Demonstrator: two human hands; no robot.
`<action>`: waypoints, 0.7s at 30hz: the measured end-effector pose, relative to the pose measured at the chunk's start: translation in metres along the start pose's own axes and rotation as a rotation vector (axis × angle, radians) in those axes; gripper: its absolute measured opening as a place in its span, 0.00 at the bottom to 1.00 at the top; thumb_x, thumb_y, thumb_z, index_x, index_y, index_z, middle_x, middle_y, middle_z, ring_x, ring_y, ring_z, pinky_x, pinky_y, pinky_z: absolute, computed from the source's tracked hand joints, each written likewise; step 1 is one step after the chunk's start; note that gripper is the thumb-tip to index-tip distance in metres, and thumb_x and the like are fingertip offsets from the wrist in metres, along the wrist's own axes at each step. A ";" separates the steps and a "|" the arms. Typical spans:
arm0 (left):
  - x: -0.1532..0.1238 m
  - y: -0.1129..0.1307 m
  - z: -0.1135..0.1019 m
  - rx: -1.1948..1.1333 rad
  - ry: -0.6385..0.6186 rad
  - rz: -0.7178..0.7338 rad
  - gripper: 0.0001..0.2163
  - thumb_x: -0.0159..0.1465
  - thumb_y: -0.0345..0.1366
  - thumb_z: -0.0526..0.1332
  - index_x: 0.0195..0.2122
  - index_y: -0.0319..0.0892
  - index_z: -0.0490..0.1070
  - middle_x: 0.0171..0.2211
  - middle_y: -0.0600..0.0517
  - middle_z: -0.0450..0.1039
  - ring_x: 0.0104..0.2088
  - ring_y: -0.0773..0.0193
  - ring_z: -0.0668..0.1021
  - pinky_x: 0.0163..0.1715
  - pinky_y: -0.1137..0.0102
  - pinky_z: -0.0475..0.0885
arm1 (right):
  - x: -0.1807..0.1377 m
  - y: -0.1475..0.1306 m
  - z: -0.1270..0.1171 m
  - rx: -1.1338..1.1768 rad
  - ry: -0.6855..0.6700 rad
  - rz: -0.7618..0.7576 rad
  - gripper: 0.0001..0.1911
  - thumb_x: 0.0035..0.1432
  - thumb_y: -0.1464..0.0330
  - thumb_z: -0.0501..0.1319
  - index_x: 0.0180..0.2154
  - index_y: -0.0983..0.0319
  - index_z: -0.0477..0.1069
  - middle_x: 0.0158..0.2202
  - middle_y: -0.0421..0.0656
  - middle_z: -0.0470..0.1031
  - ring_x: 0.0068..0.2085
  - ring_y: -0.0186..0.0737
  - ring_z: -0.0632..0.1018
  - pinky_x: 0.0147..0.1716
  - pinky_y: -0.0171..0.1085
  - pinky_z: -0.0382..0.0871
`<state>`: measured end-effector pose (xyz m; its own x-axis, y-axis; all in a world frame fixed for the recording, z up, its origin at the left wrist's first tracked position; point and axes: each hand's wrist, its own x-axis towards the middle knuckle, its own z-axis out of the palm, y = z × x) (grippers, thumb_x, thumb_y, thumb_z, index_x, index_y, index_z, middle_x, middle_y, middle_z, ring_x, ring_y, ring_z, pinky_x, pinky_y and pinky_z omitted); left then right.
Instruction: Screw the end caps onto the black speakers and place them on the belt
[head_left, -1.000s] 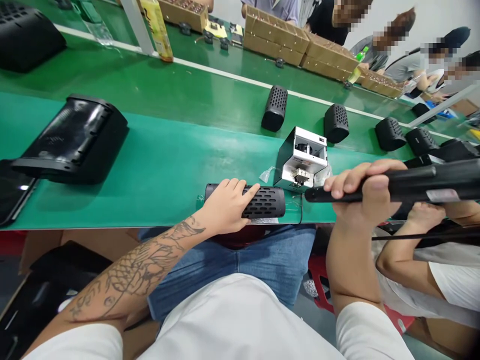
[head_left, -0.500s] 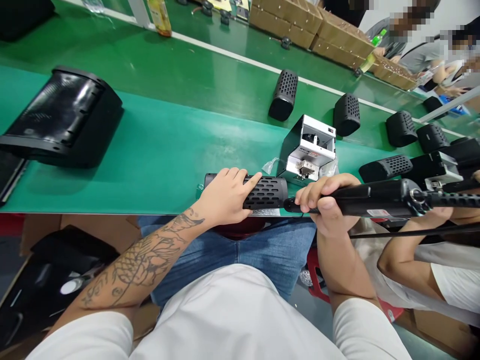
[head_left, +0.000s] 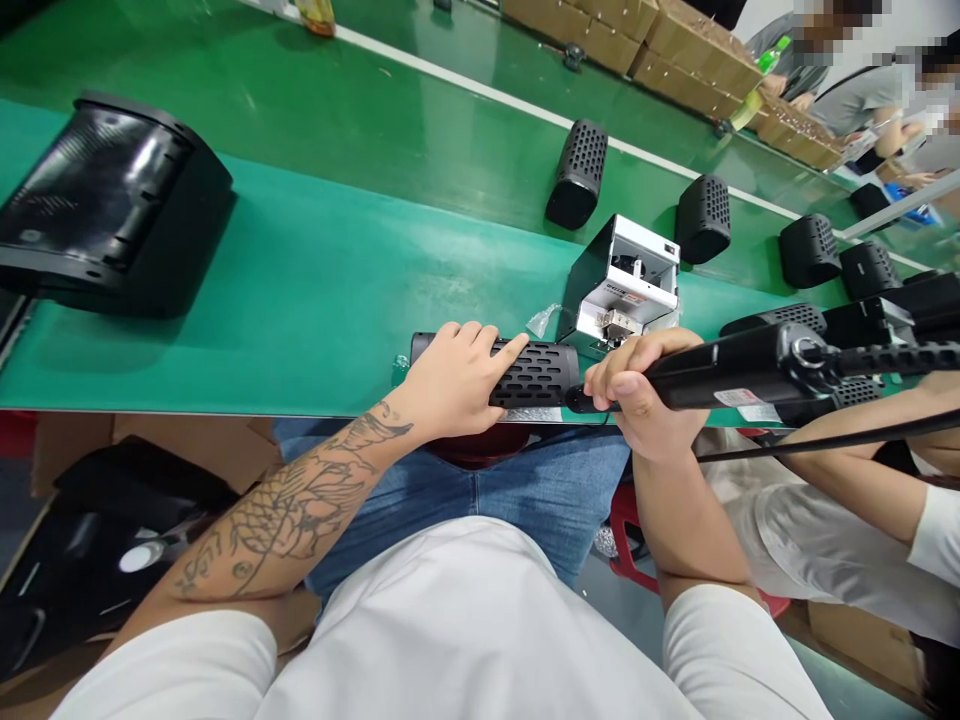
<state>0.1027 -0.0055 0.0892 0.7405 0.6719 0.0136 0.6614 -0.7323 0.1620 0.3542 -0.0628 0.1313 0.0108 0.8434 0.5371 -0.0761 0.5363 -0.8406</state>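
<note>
A black speaker housing (head_left: 538, 377) with a slotted grille lies on its side at the front edge of the green bench mat. My left hand (head_left: 461, 378) is wrapped over its left part, fingers curled across the top. My right hand (head_left: 651, 390) grips a black electric screwdriver (head_left: 720, 375), held nearly level. Its nose is at the right end of the housing; whether the bit touches cannot be made out. Just behind my right hand stands a white and black screw feeder (head_left: 626, 280). A scrap of clear plastic (head_left: 543, 320) lies beside it.
A large black casing (head_left: 112, 210) stands at the left. Several grilled housings, one a black housing (head_left: 577, 172), stand along the back and right. Cardboard boxes (head_left: 697, 70) line the far side. A co-worker's arm (head_left: 870, 430) is close on my right.
The rear of the screwdriver has risen slightly, and my right hand has shifted a little. My left hand stays on the housing. The whole view has shifted slightly.
</note>
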 end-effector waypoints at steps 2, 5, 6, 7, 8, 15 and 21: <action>0.001 0.001 -0.002 -0.006 -0.012 -0.008 0.48 0.71 0.49 0.77 0.88 0.35 0.68 0.68 0.27 0.81 0.65 0.27 0.82 0.62 0.45 0.73 | 0.000 -0.001 0.003 0.029 -0.013 -0.008 0.17 0.69 0.63 0.86 0.38 0.56 0.79 0.25 0.31 0.79 0.21 0.31 0.79 0.30 0.34 0.86; 0.003 0.003 -0.005 -0.016 -0.031 -0.019 0.47 0.71 0.49 0.77 0.87 0.35 0.68 0.68 0.26 0.81 0.65 0.27 0.82 0.63 0.45 0.73 | 0.001 -0.003 0.006 0.014 -0.026 0.017 0.22 0.68 0.59 0.87 0.36 0.55 0.76 0.23 0.31 0.78 0.19 0.31 0.76 0.28 0.34 0.85; 0.003 0.003 -0.006 -0.010 -0.043 -0.021 0.47 0.71 0.49 0.77 0.88 0.35 0.67 0.69 0.26 0.81 0.65 0.27 0.82 0.63 0.46 0.72 | 0.001 -0.004 0.007 0.002 -0.035 0.032 0.23 0.67 0.58 0.87 0.35 0.55 0.76 0.23 0.31 0.77 0.19 0.32 0.75 0.27 0.35 0.84; 0.003 0.004 -0.007 -0.003 -0.055 -0.024 0.47 0.72 0.49 0.76 0.88 0.35 0.66 0.69 0.26 0.80 0.66 0.27 0.82 0.63 0.46 0.72 | 0.001 -0.004 0.006 -0.009 -0.045 0.046 0.24 0.67 0.57 0.87 0.34 0.55 0.75 0.22 0.32 0.77 0.19 0.32 0.75 0.26 0.35 0.83; 0.003 0.004 -0.008 0.004 -0.064 -0.027 0.48 0.72 0.50 0.76 0.88 0.35 0.66 0.70 0.26 0.80 0.66 0.28 0.82 0.63 0.46 0.72 | 0.001 -0.004 0.006 -0.014 -0.052 0.056 0.24 0.67 0.56 0.87 0.34 0.55 0.75 0.22 0.32 0.76 0.19 0.32 0.74 0.25 0.35 0.82; 0.003 0.005 -0.011 0.028 -0.080 -0.036 0.49 0.72 0.51 0.76 0.89 0.36 0.65 0.69 0.27 0.81 0.64 0.29 0.82 0.62 0.47 0.71 | -0.001 -0.003 0.000 -0.014 -0.106 0.078 0.21 0.67 0.60 0.86 0.36 0.54 0.76 0.24 0.32 0.78 0.20 0.33 0.76 0.26 0.36 0.83; -0.001 0.009 -0.009 0.034 -0.071 -0.036 0.47 0.73 0.50 0.76 0.88 0.34 0.66 0.67 0.27 0.82 0.62 0.30 0.82 0.63 0.46 0.72 | 0.007 -0.010 -0.003 0.021 -0.168 -0.031 0.18 0.68 0.61 0.84 0.37 0.54 0.77 0.22 0.30 0.77 0.16 0.31 0.74 0.23 0.34 0.81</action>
<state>0.1072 -0.0115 0.0995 0.7222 0.6890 -0.0617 0.6903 -0.7122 0.1273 0.3578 -0.0621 0.1436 -0.1536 0.8085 0.5681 -0.0994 0.5594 -0.8229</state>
